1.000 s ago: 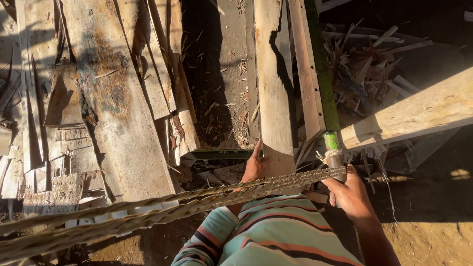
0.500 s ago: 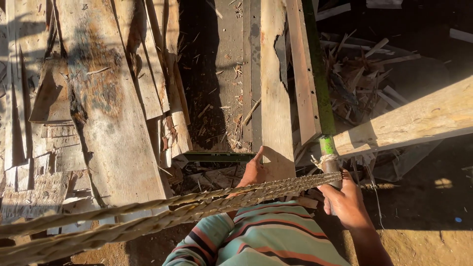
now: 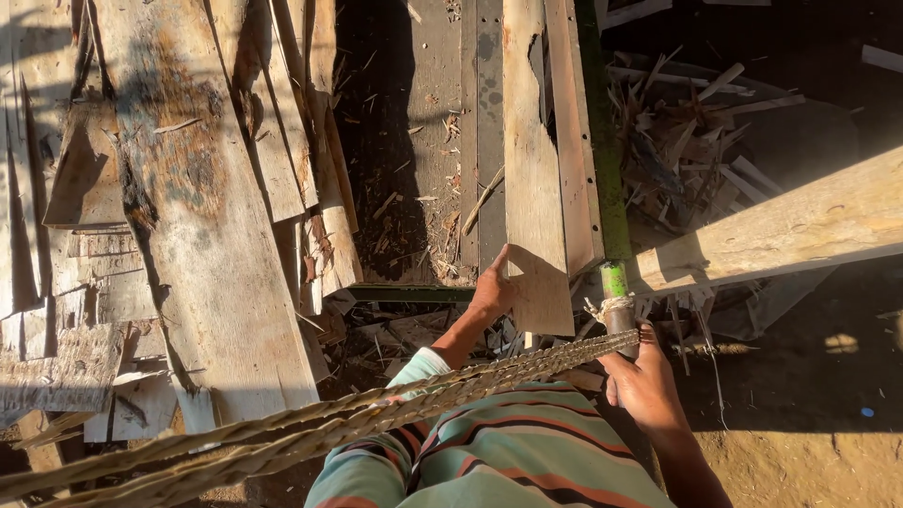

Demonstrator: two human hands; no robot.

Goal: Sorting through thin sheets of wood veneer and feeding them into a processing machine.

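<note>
My left hand (image 3: 493, 290) presses on the near end of a long pale plank (image 3: 529, 169) that lies lengthwise on a green-framed saw bench (image 3: 602, 160). My right hand (image 3: 642, 381) grips a grey lever handle (image 3: 618, 315) with a green tip and a cord wrapped round it, just right of the plank's end. A twisted straw rope (image 3: 376, 414) stretches from the handle across my striped shirt toward the lower left.
Wide weathered boards (image 3: 202, 207) and offcuts are stacked at the left. A heap of wood splinters (image 3: 696, 141) lies at the upper right, a sunlit beam (image 3: 790, 226) crosses below it, and bare earth (image 3: 809, 414) is at the lower right.
My left hand has slid forward onto the plank's end, fingers spread on it. My right hand keeps hold of the handle. The view has shifted slightly.
</note>
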